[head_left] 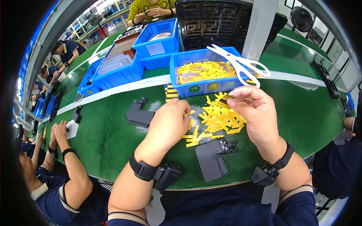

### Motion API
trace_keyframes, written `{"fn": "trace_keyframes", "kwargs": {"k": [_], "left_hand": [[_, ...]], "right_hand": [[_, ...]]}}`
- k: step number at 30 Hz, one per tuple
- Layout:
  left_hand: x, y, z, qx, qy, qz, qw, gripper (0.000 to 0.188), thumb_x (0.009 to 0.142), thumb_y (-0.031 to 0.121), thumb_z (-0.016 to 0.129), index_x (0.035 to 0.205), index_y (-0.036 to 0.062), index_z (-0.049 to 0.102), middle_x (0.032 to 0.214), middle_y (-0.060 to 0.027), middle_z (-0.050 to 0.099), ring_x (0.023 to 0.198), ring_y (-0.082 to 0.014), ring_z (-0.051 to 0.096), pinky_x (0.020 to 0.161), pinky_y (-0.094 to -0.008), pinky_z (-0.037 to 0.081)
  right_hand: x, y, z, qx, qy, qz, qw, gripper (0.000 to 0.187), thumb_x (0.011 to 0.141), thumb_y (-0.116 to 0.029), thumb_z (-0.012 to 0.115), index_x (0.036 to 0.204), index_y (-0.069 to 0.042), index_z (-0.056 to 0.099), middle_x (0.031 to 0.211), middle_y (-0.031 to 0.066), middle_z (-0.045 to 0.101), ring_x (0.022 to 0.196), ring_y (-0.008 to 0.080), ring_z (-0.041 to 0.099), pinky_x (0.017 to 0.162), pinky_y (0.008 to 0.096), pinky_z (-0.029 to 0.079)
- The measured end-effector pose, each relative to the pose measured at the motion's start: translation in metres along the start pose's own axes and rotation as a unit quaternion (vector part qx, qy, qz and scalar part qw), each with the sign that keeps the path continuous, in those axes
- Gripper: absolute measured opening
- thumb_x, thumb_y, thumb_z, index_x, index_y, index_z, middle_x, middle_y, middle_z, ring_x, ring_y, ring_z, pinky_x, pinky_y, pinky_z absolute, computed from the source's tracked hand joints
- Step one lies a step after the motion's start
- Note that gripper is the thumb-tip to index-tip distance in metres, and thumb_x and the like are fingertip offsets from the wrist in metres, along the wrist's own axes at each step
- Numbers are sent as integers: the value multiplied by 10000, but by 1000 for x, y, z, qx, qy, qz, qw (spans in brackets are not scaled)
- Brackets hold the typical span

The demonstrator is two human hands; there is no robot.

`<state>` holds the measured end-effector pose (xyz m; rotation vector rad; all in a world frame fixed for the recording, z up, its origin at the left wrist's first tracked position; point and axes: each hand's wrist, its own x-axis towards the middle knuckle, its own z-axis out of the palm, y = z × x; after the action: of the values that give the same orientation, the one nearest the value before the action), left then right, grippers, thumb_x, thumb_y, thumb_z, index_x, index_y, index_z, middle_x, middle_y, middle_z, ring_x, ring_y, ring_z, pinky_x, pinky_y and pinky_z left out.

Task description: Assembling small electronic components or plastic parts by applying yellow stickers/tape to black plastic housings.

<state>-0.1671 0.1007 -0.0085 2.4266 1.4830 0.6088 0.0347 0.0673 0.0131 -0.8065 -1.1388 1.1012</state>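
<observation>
My left hand (167,122) is closed in a pinch at the left edge of a loose pile of yellow strips (222,117). A small yellow strip (190,112) shows at its fingertips. Above the pile's right side, my right hand (258,113) grips a thin, flat brownish piece (241,99) between thumb and fingers; its exact kind is unclear. In front of the pile lies a stack of dark grey flat parts (209,160) with black fittings at one corner. A similar dark grey stack (139,114) rests left of my left hand.
Behind the pile stands a blue bin (184,89) of yellow strips, with white-handled scissors (241,64) across its right rim. More blue bins (137,71) and a black patterned tray (211,24) are farther back. Co-workers sit at left, including a forearm (71,160) nearby.
</observation>
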Motion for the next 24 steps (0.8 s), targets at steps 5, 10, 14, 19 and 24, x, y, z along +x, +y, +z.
{"fn": "trace_keyframes", "kwargs": {"k": [5,10,14,19,24], "left_hand": [[-23,47,-27,-106,-107,197,969,658,576,340,801,1084,-1,559,861,-135,573,815,-300,575,755,-372,468],[-29,56,-29,-63,-139,188,970,715,572,354,802,1116,-20,528,886,-165,563,862,-345,550,783,-392,456],[-22,52,-27,-213,-131,85,965,420,728,147,726,1072,-7,542,896,-104,587,825,-197,587,744,-304,472],[-19,52,-19,-512,-87,-88,850,234,865,21,575,1075,12,470,857,-66,637,805,-96,594,734,-225,476],[-20,53,-17,-518,-75,-70,849,229,876,22,557,1085,11,465,879,-85,649,826,-113,614,737,-231,482]], "right_hand": [[1,6,-4,-236,-6,-160,958,205,760,3,678,955,31,622,857,67,632,774,116,608,705,219,485],[-4,-7,1,-229,-21,-122,965,195,761,27,656,955,23,650,882,80,628,782,137,599,701,245,478],[-7,-7,2,-242,-51,-140,959,173,775,51,627,942,28,662,886,89,630,824,151,587,742,253,464],[-10,-4,3,-254,-49,-142,955,156,749,53,636,894,18,678,834,90,637,792,163,581,722,263,456],[-9,-5,4,-306,-27,-192,932,145,699,22,666,837,-16,691,777,96,647,743,205,603,644,290,485]]}}
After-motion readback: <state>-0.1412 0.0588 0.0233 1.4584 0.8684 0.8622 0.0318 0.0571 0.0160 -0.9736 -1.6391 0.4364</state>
